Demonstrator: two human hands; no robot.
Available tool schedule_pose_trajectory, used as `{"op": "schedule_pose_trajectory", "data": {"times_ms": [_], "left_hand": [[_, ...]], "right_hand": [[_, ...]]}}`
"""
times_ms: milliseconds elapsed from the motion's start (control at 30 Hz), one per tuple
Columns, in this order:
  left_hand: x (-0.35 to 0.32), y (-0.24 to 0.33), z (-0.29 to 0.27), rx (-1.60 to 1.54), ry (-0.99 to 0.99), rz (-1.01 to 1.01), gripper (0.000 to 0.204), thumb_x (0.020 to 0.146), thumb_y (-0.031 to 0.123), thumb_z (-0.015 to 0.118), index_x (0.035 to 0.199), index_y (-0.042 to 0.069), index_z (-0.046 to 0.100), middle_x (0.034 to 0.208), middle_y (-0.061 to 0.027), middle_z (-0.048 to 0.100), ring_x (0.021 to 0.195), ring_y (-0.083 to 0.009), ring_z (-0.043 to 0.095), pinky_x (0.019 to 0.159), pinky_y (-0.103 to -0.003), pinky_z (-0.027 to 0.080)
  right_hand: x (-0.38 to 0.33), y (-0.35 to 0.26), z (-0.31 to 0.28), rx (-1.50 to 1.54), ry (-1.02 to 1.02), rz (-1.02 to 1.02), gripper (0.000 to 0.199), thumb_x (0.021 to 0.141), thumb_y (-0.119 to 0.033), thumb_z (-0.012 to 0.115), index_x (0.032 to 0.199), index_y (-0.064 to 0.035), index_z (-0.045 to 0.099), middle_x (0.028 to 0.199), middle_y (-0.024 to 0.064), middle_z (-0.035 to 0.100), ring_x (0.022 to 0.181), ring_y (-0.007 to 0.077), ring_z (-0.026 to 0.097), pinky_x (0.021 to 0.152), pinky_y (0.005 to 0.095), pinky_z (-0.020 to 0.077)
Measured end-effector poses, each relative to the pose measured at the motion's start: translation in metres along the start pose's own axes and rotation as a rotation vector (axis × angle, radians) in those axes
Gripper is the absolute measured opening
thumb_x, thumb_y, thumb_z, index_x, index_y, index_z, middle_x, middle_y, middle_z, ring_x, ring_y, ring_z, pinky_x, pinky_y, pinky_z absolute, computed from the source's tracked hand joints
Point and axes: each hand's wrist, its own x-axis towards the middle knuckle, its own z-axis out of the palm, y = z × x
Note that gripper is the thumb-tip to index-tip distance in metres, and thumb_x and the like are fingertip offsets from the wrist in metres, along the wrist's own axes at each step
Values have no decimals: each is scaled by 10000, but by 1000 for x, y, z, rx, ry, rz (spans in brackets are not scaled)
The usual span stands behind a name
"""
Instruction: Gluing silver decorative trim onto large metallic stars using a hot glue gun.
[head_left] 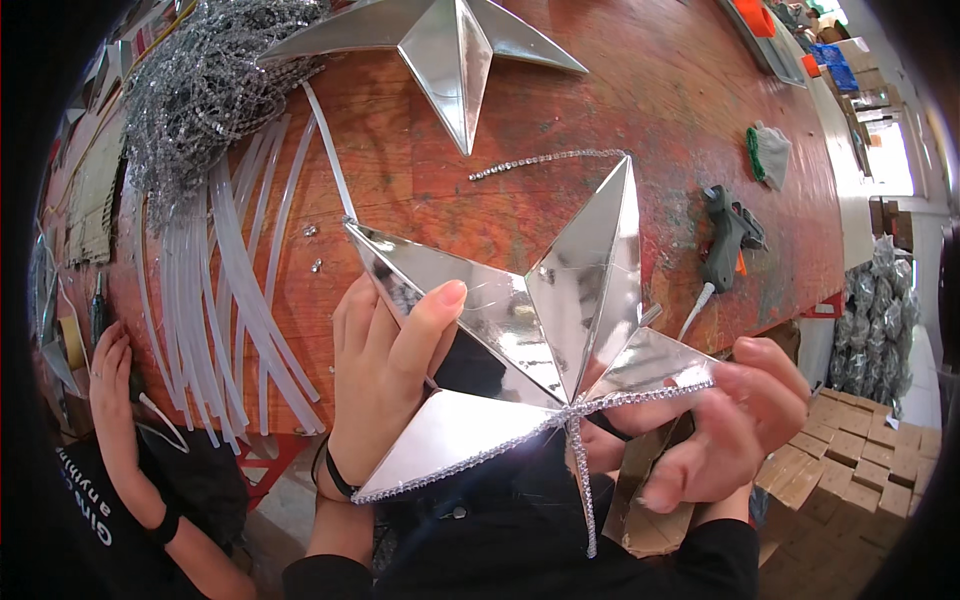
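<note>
A folded silver mirror star [560,310] is held over the near edge of a red-brown wooden table [420,170]. My left hand [385,375] grips its left side, thumb lying on the mirrored face. My right hand [735,425] pinches the star's right point, fingers on a silver rhinestone trim [500,445] that runs along the star's lower edges. One end of the trim hangs down below the star's centre.
A second silver star [450,45] lies at the table's far side. A loose trim strip [545,160], several clear glue sticks [235,290], a heap of silver trim [195,95] and a grey glue gun [725,235] lie about. Another person's hand [110,385] rests at the left.
</note>
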Motion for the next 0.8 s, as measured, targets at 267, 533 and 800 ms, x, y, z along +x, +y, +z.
{"op": "schedule_pose_trajectory", "data": {"times_ms": [267, 533, 800], "left_hand": [[1, 1, 3, 96, 63, 45, 546, 743, -6, 685, 1228, 146, 483, 998, -134, 570, 977, -321, 520, 863, -445, 393], [3, 1, 4, 101, 72, 79, 543, 745, -3, 677, 1228, 152, 486, 989, -132, 552, 968, -323, 514, 858, -445, 394], [2, 0, 1, 87, 47, 66, 521, 747, 1, 680, 1214, 146, 499, 1000, -128, 540, 965, -320, 515, 858, -445, 396]], "right_hand": [[-2, 1, 10, 60, -50, -239, 373, 937, -453, 355, 786, -190, 572, 863, 48, 464, 835, 252, 468, 665, 375, 424], [-5, 7, 20, 75, 111, -263, 454, 942, -530, 303, 797, -207, 588, 891, 39, 479, 856, 249, 475, 676, 373, 428], [-1, 2, 4, 68, -136, -287, 508, 942, -572, 260, 815, -249, 630, 940, 29, 482, 927, 259, 464, 716, 388, 442]]}}
